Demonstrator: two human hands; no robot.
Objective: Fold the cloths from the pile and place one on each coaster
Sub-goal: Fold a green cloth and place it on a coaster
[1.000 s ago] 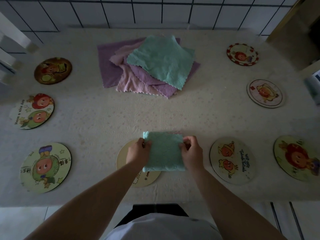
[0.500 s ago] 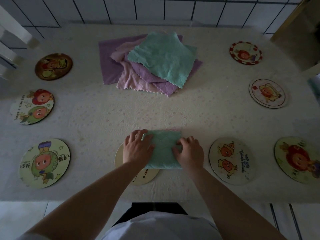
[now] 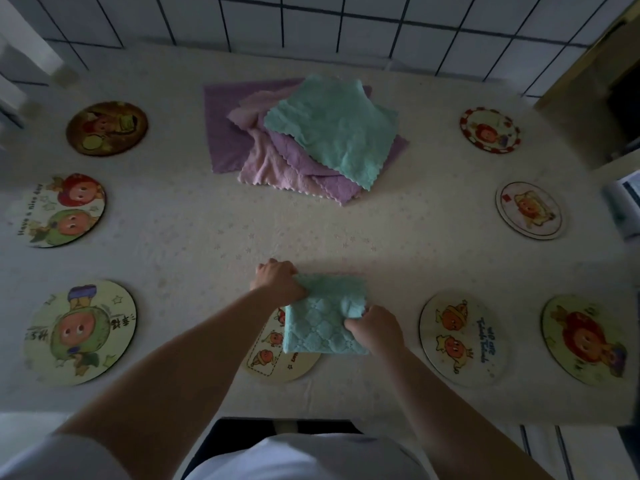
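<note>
A folded teal cloth [image 3: 320, 320] lies near the table's front edge, partly over a round coaster [image 3: 277, 358]. My left hand [image 3: 277, 282] grips the cloth's far left corner. My right hand [image 3: 375, 329] pinches its right edge, which is bunched up. The pile of cloths [image 3: 301, 143] sits at the back centre: a teal one on top of pink and purple ones. Several picture coasters ring the table, including one [image 3: 462, 337] just right of my right hand.
More coasters lie at the left [image 3: 81, 332], [image 3: 60, 209], [image 3: 107, 128] and at the right [image 3: 585, 339], [image 3: 530, 209], [image 3: 490, 129]. A tiled wall [image 3: 311, 19] runs behind the table. A white object [image 3: 627, 202] sits at the right edge.
Both hands went from pressing flat on the teal cloth to gripping it. The left hand shifted to the far corner, the right hand to the right edge, which is now bunched.
</note>
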